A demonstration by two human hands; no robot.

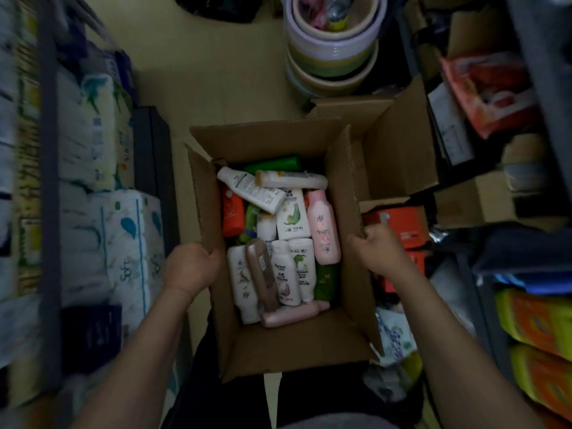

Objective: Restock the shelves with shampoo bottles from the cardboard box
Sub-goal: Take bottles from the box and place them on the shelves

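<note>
A: Head view. Where is the stock?

B: The open brown cardboard box (280,339) sits on the floor directly in front of the person. The mixed plastic shampoo bottles (280,243) lie loose in it, white, pink, orange and green, between the two hands. Most lie with their long axes running away from the person.

A: State of the hands?

B: The left hand (192,267) has its fingers curled over the left wall's edge. The right hand (376,246) grips the right flap's edge the same way. Neither touches a bottle.

A: Which hand is nearer the stock?

B: About equal. The tall pink bottle (323,227) lies just inside the right hand. The metal shelves (49,181) stand to either side, already carrying packaged goods.
</note>
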